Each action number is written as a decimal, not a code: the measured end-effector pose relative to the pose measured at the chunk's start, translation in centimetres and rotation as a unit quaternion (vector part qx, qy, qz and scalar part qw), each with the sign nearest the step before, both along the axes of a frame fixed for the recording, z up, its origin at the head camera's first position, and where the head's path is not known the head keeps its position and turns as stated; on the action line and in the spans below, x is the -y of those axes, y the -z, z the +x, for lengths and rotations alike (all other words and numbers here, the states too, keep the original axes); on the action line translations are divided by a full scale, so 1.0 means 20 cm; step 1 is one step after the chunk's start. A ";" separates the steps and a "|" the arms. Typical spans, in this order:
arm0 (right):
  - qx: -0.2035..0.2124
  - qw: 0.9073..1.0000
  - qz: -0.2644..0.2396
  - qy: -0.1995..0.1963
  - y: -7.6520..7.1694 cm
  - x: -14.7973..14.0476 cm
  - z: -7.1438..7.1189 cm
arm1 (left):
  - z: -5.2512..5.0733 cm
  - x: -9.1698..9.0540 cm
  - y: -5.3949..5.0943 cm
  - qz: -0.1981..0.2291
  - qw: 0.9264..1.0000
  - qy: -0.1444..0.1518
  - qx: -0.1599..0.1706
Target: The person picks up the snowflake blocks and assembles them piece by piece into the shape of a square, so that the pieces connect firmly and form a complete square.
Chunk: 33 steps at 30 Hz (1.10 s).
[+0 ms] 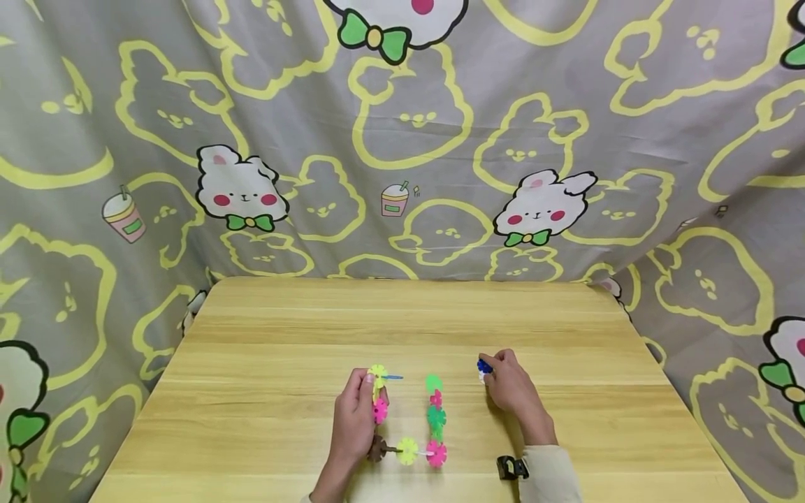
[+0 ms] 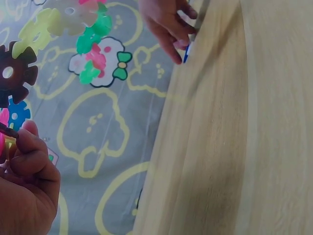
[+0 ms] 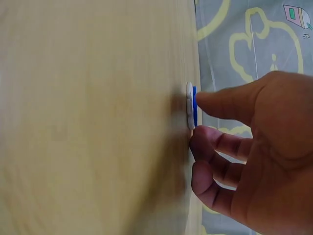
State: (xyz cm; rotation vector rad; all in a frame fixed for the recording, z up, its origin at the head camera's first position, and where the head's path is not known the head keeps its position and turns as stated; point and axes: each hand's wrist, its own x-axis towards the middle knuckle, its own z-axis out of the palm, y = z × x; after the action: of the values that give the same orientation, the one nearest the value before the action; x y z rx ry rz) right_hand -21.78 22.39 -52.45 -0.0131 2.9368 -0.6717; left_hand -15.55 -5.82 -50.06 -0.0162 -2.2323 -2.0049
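My left hand (image 1: 353, 423) grips one side of a U-shaped chain of slotted plastic snowflake discs. Under the thumb is a yellow disc (image 1: 378, 374), with a blue disc (image 1: 393, 377) standing edge-on from it. Below come a pink disc (image 1: 380, 411) and a brown disc (image 1: 377, 449). The chain's bottom runs through another yellow disc (image 1: 407, 451) to a pink corner disc (image 1: 437, 454); green discs (image 1: 437, 418) rise on the far side. My right hand (image 1: 512, 384) pinches a loose blue disc (image 3: 195, 106) by its edges, over a white disc (image 3: 189, 107) on the table.
The wooden table (image 1: 283, 335) reaches back to a grey patterned curtain (image 1: 434, 202), which also hangs at both sides. A black strap with a small device (image 1: 512, 467) is by the right sleeve (image 1: 551, 474).
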 end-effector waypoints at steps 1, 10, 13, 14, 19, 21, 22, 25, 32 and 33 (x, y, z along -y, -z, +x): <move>-0.001 1.000 0.003 0.000 0.00 0.00 0.00 | 0.00 0.00 0.00 0.000 1.000 0.001 0.001; 0.012 0.999 -0.018 0.033 0.01 -0.01 0.00 | 0.00 -0.01 0.00 0.007 1.000 0.016 0.006; 0.020 0.999 -0.031 0.034 0.00 -0.01 0.00 | 0.00 -0.01 -0.01 0.005 1.000 0.014 0.007; 0.022 0.999 -0.035 0.032 0.00 -0.01 0.00 | 0.00 -0.01 -0.01 0.004 1.000 0.014 0.007; 0.021 0.998 -0.040 0.035 0.02 -0.02 0.00 | 0.00 -0.02 -0.02 0.003 1.000 0.013 0.007; 0.014 0.998 -0.041 0.040 0.02 -0.02 0.00 | 0.01 -0.02 -0.02 0.003 1.000 0.012 0.009; 0.009 0.998 -0.047 0.043 0.02 -0.02 0.01 | 0.01 -0.02 -0.02 0.001 1.000 0.011 0.010; -0.013 0.996 -0.081 0.044 0.00 -0.01 0.01 | 0.01 -0.02 -0.02 0.001 1.000 0.008 0.012; -0.060 0.980 -0.185 0.031 -0.09 0.10 0.05 | 0.00 -0.01 -0.01 0.000 1.000 0.008 0.009; -0.068 0.976 -0.203 0.025 -0.11 0.12 0.06 | 0.00 -0.01 -0.01 -0.001 1.000 0.008 0.009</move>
State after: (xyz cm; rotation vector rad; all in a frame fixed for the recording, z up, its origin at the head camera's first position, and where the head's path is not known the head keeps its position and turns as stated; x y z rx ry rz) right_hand -20.56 19.90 -50.21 -0.0250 2.8733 -1.3166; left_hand -15.49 -5.53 -49.82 -0.0167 -2.2525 -2.0187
